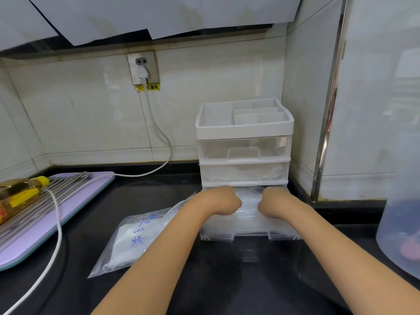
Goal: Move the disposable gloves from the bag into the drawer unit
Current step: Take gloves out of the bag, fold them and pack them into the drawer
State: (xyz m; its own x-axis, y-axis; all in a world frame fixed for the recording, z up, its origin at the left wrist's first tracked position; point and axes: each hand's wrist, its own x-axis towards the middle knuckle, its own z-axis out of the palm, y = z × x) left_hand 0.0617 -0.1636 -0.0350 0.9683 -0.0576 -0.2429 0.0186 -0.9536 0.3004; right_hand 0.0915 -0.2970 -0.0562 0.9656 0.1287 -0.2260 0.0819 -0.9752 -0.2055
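Note:
A clear plastic drawer unit with a white compartment tray on top stands against the back wall. Its bottom drawer is pulled out toward me, and thin clear disposable gloves lie inside it. My left hand and my right hand both reach down into this drawer with fingers curled into the gloves; the fingertips are hidden. A clear zip bag with blue writing lies flat on the black counter, left of my left forearm, with white material still inside.
A purple board with a metal rack and an oil bottle sits at the left. A white power cable runs from the wall socket across the counter. A translucent plastic container stands at the right edge.

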